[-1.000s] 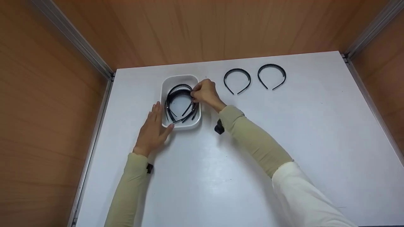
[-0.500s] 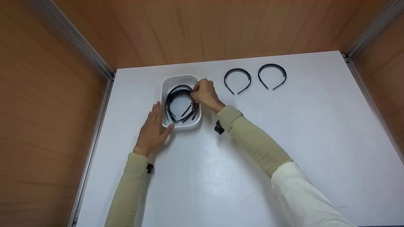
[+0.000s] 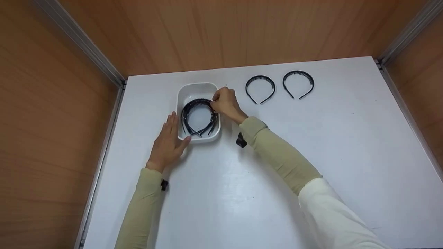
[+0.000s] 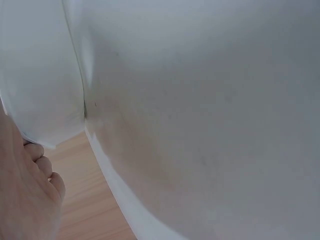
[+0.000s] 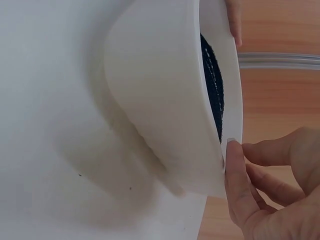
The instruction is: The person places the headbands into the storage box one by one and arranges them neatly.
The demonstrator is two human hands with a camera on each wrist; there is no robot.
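A white plastic tub (image 3: 193, 90) holds several black toothed headbands (image 3: 185, 113), lying overlapped with their tips crossing at the near end. My left hand (image 3: 164, 147) rests along the tub's left side, fingers straight and thumb at its near corner. Over the right rim, my right hand (image 3: 227, 104) pinches a headband with curled fingers; the fingertips partly hide the grip. In the right wrist view, the thumb and fingers of that hand (image 5: 272, 185) are at the tub's rim, beside the dark headbands inside. The left wrist view catches part of the left hand (image 4: 27, 192) beside the tub (image 4: 42, 75).
Two more black headbands lie on the white table (image 3: 332, 145) right of the tub: one nearer (image 3: 260, 77), one farther right (image 3: 298, 72). Wooden panels (image 3: 242, 31) stand behind the table and at both sides.
The headbands in the tub have shifted toward its near end and now overlap more closely. My right hand has barely moved; my left hand stays in place.
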